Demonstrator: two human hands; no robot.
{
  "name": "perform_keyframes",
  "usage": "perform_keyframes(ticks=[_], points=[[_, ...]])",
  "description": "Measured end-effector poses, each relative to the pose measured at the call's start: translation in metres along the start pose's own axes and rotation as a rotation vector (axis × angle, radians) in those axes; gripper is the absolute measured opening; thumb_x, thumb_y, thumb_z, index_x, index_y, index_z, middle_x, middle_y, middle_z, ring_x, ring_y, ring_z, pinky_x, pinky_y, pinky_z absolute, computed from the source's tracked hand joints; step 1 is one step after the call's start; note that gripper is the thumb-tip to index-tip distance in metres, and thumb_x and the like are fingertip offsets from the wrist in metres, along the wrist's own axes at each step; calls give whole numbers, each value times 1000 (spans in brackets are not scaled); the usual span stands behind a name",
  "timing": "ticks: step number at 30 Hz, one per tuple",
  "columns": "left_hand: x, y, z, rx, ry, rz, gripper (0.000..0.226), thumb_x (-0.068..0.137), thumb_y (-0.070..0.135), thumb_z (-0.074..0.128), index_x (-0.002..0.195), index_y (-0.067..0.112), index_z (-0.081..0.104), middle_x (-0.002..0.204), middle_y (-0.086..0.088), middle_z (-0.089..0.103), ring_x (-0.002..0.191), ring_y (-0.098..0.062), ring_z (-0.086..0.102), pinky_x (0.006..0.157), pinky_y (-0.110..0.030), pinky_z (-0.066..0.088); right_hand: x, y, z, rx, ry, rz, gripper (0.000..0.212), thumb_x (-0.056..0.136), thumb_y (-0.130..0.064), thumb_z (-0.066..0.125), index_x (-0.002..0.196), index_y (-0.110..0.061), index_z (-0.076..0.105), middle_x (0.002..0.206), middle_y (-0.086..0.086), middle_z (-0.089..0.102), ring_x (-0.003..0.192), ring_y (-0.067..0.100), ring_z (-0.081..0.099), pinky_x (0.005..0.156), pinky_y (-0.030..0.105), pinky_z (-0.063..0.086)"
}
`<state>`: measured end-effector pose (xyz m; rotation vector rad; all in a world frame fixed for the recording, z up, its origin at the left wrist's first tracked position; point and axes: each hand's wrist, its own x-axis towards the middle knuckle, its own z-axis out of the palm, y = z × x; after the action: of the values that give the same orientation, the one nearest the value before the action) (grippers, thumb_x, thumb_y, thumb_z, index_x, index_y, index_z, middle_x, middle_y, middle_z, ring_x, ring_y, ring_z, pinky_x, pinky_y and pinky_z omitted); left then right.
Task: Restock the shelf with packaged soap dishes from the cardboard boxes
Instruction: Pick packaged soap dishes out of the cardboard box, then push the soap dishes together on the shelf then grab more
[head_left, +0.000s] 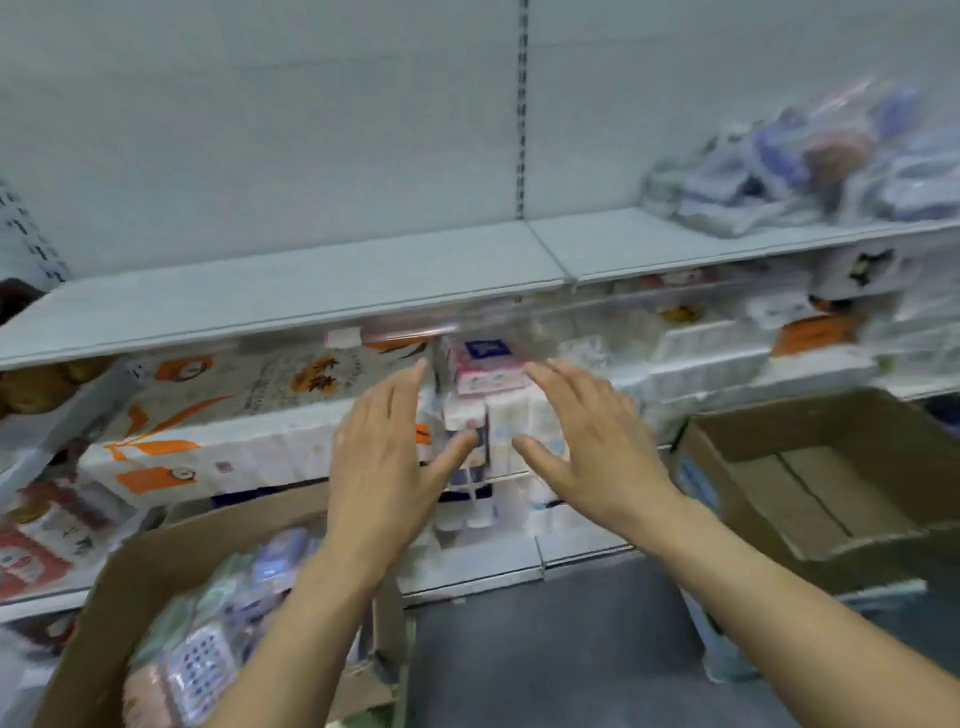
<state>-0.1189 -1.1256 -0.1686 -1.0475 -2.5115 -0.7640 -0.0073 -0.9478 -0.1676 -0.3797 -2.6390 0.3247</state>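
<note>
Head view: both hands empty, raised between box and shelf.
Shelf: mostly bare; a loose heap of soap dishes at its right end could slide off if more land on it.
Full box: lower left, packed with more soap dishes; slippery wrappers may spill when scooped.
Empty box: right, nothing left in it.
Left hand: fingers straight, spread, holding nothing.
Right hand: fingers wide, palm down, holding nothing.

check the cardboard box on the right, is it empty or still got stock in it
Empty: the right cardboard box shows only its bare brown bottom.
</note>
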Motion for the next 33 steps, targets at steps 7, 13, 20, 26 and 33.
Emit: perform_keyframes(ticks=[7,13,20,26,33], points=[[47,174,61,-68,19,252,81,87,69,39,151,19,33,150,-6,42,137,-25,37,115,-46,31,-60,151,-122,-134,190,182,70,89,-55,45,149,-22,32,152,5,35,136,24,36,110,43,34],[97,300,120,-120,22,450,77,88,67,37,147,18,37,145,-5,45,133,-25,42,112,-43,33,-94,273,-201,-236,306,322,69,89,-53,44,149,-21,32,150,3,37,138,22,35,110,43,34],[157,432,229,-131,-25,576,78,88,69,36,149,21,34,147,-2,42,133,-22,41,112,-44,35,-89,423,-246,-313,281,383,68,93,-47,52,151,-25,26,154,1,31,140,21,28,111,42,29],[242,544,313,-237,-31,496,76,88,63,49,150,21,32,148,-4,41,135,-22,37,113,-41,30,-53,568,-294,-325,225,368,70,92,-47,54,152,-25,25,155,-2,28,141,18,25,113,40,29],[329,640,383,-271,-116,510,76,89,58,54,151,21,30,149,-1,38,138,-21,34,115,-38,28,-9,710,-343,-267,215,365,67,92,-45,55,150,-26,28,152,-2,32,137,19,30,109,44,36]])
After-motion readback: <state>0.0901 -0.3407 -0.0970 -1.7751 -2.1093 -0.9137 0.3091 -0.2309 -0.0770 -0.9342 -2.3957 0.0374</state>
